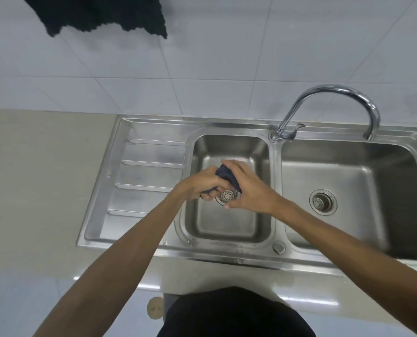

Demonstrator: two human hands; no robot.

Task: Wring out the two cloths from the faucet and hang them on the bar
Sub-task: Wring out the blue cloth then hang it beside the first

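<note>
A small dark blue cloth (227, 176) is twisted between both my hands above the left sink basin (227, 222). My left hand (202, 184) is closed around its lower left end. My right hand (247, 188) grips its upper right part, so most of the cloth is hidden by fingers. A second dark cloth (100, 14) hangs against the wall tiles at the top left; what it hangs from is out of frame. The chrome faucet (329, 108) arches over the right basin with nothing on it.
The steel double sink has a ribbed drainboard (142, 181) on the left and a larger right basin (348, 190) with a drain strainer (323, 203). A beige countertop (37, 178) lies to the left. White wall tiles rise behind.
</note>
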